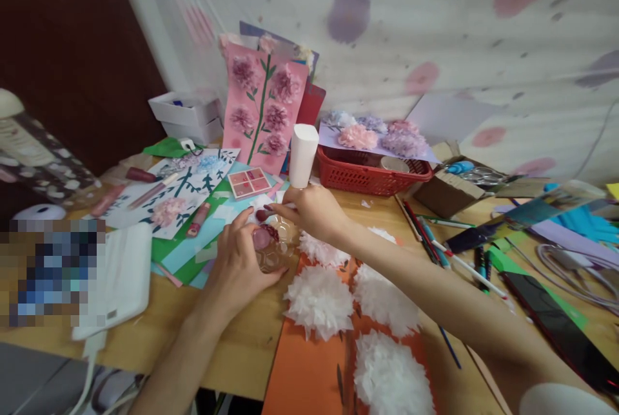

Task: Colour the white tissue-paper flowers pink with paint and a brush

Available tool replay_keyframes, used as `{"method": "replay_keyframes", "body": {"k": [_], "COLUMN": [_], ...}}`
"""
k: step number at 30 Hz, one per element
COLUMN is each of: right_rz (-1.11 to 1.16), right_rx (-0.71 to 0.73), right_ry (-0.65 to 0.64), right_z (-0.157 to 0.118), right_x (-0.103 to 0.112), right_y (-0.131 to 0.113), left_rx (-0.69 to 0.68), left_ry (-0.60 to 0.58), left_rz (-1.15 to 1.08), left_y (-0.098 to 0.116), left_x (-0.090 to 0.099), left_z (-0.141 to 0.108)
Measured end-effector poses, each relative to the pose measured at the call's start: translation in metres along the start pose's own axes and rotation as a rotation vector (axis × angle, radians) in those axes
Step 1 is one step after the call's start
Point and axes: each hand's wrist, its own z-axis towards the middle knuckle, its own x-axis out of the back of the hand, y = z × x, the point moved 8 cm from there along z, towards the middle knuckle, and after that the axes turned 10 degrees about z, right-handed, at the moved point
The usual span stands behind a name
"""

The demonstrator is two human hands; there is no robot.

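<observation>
My left hand (236,257) curls round the near left side of a clear plastic palette (275,257) with round wells. One well near its fingers holds pinkish-purple stuff, with dark red bits beside it. My right hand (314,209) reaches over the far side of the palette, its fingers closed and pointing down-left beside a small dark red tip (262,214). What it pinches is hard to make out. A white bottle-like object (304,156) rises just behind the right hand; whether they touch is unclear. Under my right forearm lies orange card (309,363) with several white paper flowers (319,301).
A pink flower picture (264,106) leans at the back beside a red basket (374,173) bearing paper flowers. Pens (428,241), a cardboard box (442,189) and a dark phone (565,331) lie right. A white power bank (120,279) sits left.
</observation>
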Motion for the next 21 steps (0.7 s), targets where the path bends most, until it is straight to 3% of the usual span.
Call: {"method": "replay_keyframes", "body": {"k": [4, 9, 13, 17, 21], "right_rz": [0.069, 0.060, 0.102, 0.458, 0.543], "right_rx": [0.108, 0.076, -0.029, -0.084, -0.061], "right_ry": [-0.015, -0.024, 0.088, 0.171, 0.289], "right_z": [-0.003, -0.003, -0.001, -0.001, -0.013], "right_x": [0.007, 0.014, 0.017, 0.025, 0.056], "right_y": [-0.009, -0.009, -0.001, 0.014, 0.035], "left_rx": [-0.007, -0.016, -0.041, -0.031, 0.039], "left_ry": [0.028, 0.024, 0.041, 0.057, -0.036], "left_rz": [-0.019, -0.021, -0.026, -0.024, 0.001], "left_y": [0.001, 0.003, 0.006, 0.004, -0.004], "left_x": [0.001, 0.001, 0.002, 0.000, -0.012], "left_z": [-0.001, -0.001, -0.001, -0.002, -0.005]}}
